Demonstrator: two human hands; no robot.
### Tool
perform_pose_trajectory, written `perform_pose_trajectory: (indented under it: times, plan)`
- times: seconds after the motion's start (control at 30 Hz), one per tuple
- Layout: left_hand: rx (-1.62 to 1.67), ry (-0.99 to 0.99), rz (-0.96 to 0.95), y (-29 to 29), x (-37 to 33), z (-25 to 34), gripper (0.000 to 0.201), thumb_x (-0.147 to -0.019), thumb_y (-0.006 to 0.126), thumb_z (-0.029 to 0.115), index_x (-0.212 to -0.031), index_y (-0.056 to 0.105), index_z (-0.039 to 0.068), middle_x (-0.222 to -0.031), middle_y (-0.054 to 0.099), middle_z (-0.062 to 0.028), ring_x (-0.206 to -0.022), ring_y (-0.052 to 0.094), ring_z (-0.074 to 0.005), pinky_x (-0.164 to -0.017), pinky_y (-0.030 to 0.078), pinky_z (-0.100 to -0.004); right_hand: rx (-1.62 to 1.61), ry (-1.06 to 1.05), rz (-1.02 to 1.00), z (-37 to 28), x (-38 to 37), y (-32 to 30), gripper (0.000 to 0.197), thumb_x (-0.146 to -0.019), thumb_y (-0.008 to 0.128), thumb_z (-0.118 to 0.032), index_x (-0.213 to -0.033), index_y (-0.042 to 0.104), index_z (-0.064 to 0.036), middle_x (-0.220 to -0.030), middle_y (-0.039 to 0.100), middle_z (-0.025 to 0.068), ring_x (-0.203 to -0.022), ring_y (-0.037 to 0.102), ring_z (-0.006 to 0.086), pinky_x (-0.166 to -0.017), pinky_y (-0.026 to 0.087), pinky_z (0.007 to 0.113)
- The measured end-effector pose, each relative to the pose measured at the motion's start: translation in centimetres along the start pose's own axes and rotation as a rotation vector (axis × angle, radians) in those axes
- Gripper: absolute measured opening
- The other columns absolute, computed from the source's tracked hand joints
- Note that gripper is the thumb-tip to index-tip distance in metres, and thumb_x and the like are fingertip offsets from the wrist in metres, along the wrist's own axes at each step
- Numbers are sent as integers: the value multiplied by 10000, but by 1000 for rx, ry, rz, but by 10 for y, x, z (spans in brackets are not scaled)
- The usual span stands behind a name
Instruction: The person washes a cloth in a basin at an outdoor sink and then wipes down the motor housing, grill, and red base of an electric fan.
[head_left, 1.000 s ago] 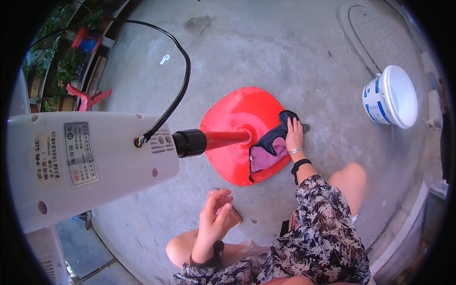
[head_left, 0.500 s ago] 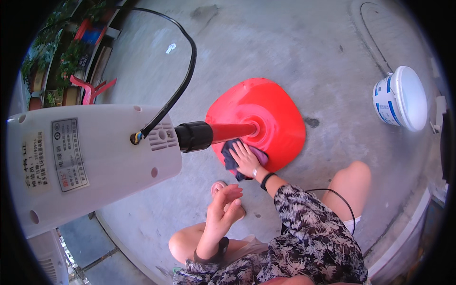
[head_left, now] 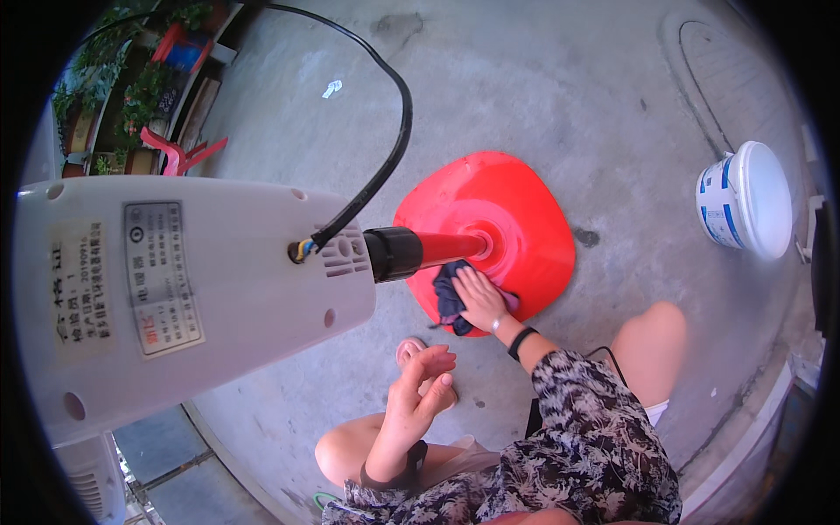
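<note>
A red rounded-square base [head_left: 534, 223] lies on the floor, and a short red pole [head_left: 451, 248] rises from its middle. A black collar [head_left: 394, 254] joins the pole to the large pale-grey housing of an electric heater [head_left: 249, 262]. My right hand [head_left: 480, 299] presses a bunched dark cloth [head_left: 450, 296] onto the near part of the base, just below the pole. Part of the cloth is hidden under the palm. Raised above my bent knee, my left hand [head_left: 416, 394] is empty, with fingers loosely curled and thumb apart.
A black power cord [head_left: 398, 144] loops up from the heater housing. To the right stands a white bucket [head_left: 735, 201] with blue markings. A pink-red plastic stool or chair [head_left: 179, 153] and potted plants [head_left: 140, 101] are at the upper left.
The whole view has shifted, so most things appear further right and slightly lower. My right hand and the cloth have slid slightly right over the base. My left hand stays raised.
</note>
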State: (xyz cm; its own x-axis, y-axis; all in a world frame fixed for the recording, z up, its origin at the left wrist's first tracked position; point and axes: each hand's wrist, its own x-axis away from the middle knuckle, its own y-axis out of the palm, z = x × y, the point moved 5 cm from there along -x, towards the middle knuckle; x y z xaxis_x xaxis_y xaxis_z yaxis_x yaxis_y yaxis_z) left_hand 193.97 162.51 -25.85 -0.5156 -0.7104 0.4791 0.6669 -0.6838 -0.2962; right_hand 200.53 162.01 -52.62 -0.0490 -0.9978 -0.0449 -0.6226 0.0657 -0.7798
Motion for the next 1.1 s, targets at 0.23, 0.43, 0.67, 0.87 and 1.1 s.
perform_pose_trajectory:
  times: [0.23,0.43,0.67,0.87,1.1]
  plan:
    - [-39,73,-56,10,-6,14,311,-838,532,57,-1134,454,1,-986,586,-135,-917,577,-199,-789,449,-286,4,587,247,69,8,-48,827,-604,699,-215,-1301,290,-39,-1365,262,158,-1285,200,306,-1047,151,451]
    - [-42,7,-65,9,-1,7,317,-831,536,36,-1134,453,0,-991,578,-133,-914,569,-194,-760,462,-285,-44,211,-95,90,-37,-80,869,-542,726,-182,-1303,315,-93,-1343,328,102,-1272,242,267,-1044,168,449]
    - [-59,24,-76,11,-1,4,314,-838,538,64,-1134,454,0,-993,583,-139,-909,566,-187,-753,458,-280,142,298,17,16,0,-13,578,-742,515,-211,-1241,368,41,-1325,329,192,-1258,269,302,-1046,168,431]
    - [-16,1,-58,15,2,0,315,-838,545,75,-1129,456,-3,-990,585,-138,-911,567,-186,-754,459,-283,28,318,-61,10,-64,6,476,-814,342,-168,-1232,370,59,-1319,329,214,-1254,276,297,-1053,163,399]
    - [-83,21,-84,13,-1,5,310,-833,547,67,-1123,461,-4,-994,580,-135,-916,568,-193,-764,460,-288,183,307,202,28,-91,-2,566,-727,575,-268,-1183,417,28,-1213,441,213,-1171,382,314,-995,259,388]
